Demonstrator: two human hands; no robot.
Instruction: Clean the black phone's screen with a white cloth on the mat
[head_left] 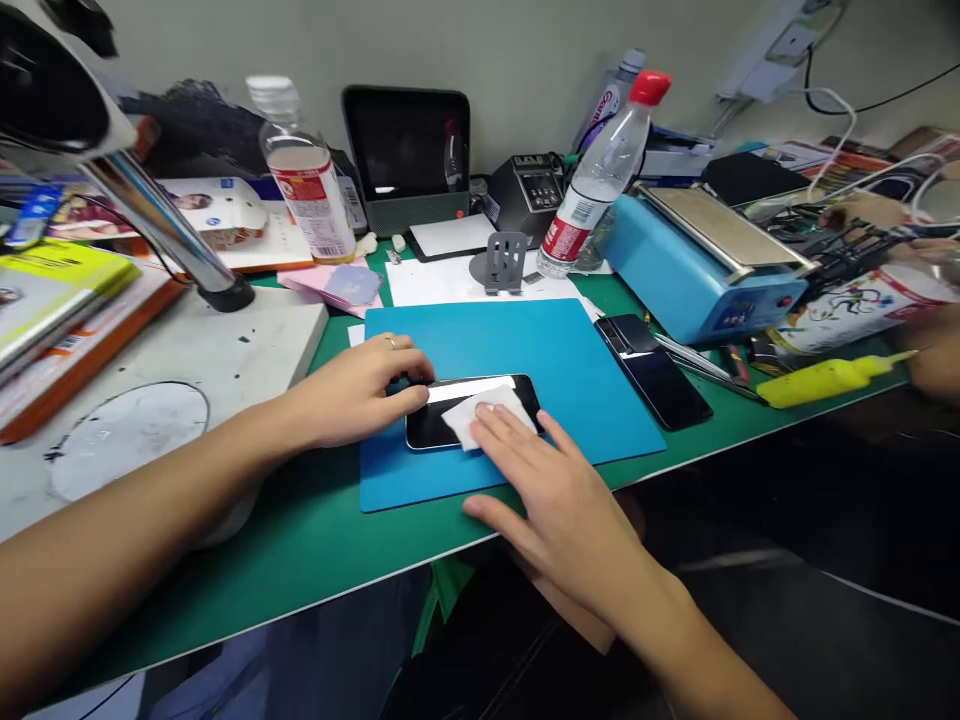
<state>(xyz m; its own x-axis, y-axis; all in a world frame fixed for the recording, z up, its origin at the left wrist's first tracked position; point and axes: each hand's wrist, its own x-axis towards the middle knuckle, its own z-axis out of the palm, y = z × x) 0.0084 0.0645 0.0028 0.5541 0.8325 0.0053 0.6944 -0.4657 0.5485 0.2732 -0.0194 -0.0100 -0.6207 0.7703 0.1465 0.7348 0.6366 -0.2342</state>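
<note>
A black smartphone (433,428) lies face up on a blue mat (480,335), a strip of light reflecting along its screen. At its left end, my left hand (367,390) is closed, with the thumb on the near side of the corner and the curled fingers at the far side. A small white wipe (463,416) covers part of the screen. My right hand (536,465) presses this wipe down with its outstretched fingertips, the thumb held apart over the mat's near edge. The fingers partly hide the wipe and the phone's right end.
Right of the mat lies another dark phone (667,385) beside tweezers (705,365). Behind stand a grey phone stand (505,262), a red-capped bottle (600,185), a blue machine (675,265) and a yellow squeeze bottle (825,380). A lamp stand (172,225) rises at left. Another person's hand (937,350) shows at far right.
</note>
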